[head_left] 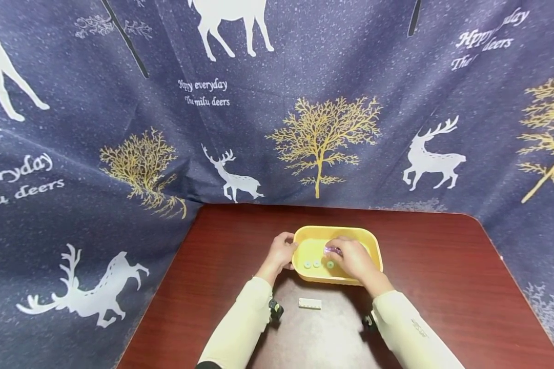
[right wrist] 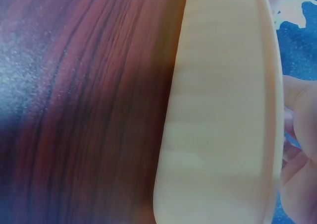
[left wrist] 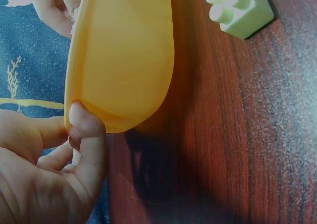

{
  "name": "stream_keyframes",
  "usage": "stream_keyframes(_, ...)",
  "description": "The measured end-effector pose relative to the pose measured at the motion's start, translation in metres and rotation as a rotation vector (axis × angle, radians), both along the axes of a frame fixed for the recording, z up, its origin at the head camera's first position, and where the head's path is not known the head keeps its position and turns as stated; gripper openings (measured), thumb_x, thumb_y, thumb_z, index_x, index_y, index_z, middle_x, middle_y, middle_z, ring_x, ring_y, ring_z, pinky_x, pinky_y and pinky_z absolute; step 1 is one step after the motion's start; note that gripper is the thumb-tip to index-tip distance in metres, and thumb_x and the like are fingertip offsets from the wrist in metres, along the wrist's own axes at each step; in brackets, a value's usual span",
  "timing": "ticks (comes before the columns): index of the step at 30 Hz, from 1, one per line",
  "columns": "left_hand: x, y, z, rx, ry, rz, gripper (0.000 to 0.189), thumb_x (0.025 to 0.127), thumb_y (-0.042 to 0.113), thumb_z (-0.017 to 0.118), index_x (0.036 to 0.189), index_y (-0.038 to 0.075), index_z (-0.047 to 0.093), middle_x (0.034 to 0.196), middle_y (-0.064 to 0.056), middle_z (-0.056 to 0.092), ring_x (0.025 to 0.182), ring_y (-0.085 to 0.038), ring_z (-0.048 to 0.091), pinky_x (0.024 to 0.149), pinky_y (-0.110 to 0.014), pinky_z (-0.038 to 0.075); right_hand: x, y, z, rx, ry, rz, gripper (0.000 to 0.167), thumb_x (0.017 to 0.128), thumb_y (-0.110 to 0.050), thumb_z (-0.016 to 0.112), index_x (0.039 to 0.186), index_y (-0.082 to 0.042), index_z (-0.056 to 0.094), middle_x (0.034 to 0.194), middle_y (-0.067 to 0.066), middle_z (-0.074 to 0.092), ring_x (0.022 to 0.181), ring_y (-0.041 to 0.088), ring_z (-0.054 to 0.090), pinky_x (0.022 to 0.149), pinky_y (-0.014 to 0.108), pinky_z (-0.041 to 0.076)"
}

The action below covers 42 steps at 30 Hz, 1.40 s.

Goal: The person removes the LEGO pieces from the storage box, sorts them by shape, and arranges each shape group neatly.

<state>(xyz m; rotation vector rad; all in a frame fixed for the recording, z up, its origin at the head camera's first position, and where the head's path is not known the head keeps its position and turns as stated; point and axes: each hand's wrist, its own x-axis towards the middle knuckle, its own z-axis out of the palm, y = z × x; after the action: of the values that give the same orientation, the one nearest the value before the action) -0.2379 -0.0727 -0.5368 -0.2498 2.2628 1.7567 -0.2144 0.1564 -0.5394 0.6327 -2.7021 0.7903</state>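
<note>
Sleeves [head_left: 240, 322] of pale cloth reach over the brown table [head_left: 447, 287], and between them lies a whitish studded building block [head_left: 310, 304], untouched, near the front of the yellow bin [head_left: 334, 280]. The block looks like rigid plastic, light and hard to damage, best pinched across its long sides.

Just beyond, the bin sits on the table. The left hand [head_left: 282, 252] pinches its left end, thumb at the rim and fingers bent behind it. Its thin wall should be light and fairly stiff, perhaps flexing a little, and the rim is the natural place to hold it.

Inside, toward the near wall, lie small pale round pieces [head_left: 316, 263]; they are probably light and call for a fingertip pinch. The right hand [head_left: 354, 256] is over the bin, thumb and fingers closed about a shiny purple object [head_left: 334, 250], mostly hidden. Its gloss suggests a slippery surface, so a grip at its sides would suit; whether it is stiff or soft cannot be told.

Farthest back hangs dark blue cloth [head_left: 277, 154] printed with deer and trees.
</note>
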Motion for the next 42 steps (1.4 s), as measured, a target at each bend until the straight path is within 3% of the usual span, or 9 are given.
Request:
stream_keyframes(4,0.0,0.0,0.002,0.004,-0.001,-0.002,0.033,0.103,0.007,0.056,0.136,0.005,0.057,0.11,-0.027,0.061,0.069,-0.032,0.068,0.038,-0.023,0.051,0.006,0.002,0.004,-0.04,0.0,-0.007,0.015,0.087,-0.019,0.083,0.099,-0.013,0.078,0.095,0.001,0.072,0.09,0.024,0.07,0.084,0.046,0.06)
stream_keyframes(10,0.003,0.002,0.006,0.003,0.002,-0.003,0.033,0.103,0.007,0.056,0.136,0.004,0.056,0.107,-0.024,0.06,0.07,-0.034,0.069,0.038,-0.024,0.052,0.015,0.006,0.009,-0.087,-0.007,-0.027,0.014,0.089,-0.02,0.08,0.101,-0.013,0.078,0.097,0.0,0.073,0.093,0.022,0.07,0.086,0.044,0.06)
stream_keyframes(25,0.001,0.0,-0.002,0.007,0.01,-0.006,0.036,0.103,0.008,0.056,0.138,0.003,0.055,0.107,-0.026,0.061,0.061,-0.028,0.064,0.037,-0.023,0.05,0.044,0.01,0.016,-0.171,0.044,-0.036,0.014,0.086,-0.018,0.083,0.099,-0.014,0.079,0.093,-0.004,0.073,0.091,0.017,0.069,0.086,0.041,0.06)
stream_keyframes(42,0.001,0.002,0.0,0.012,-0.004,-0.007,0.035,0.103,0.008,0.055,0.138,0.003,0.055,0.111,-0.03,0.059,0.065,-0.029,0.066,0.039,-0.023,0.051,0.075,0.006,0.013,-0.217,0.083,-0.055,0.015,0.083,-0.018,0.086,0.095,-0.019,0.078,0.095,-0.01,0.073,0.092,0.009,0.068,0.082,0.035,0.06)
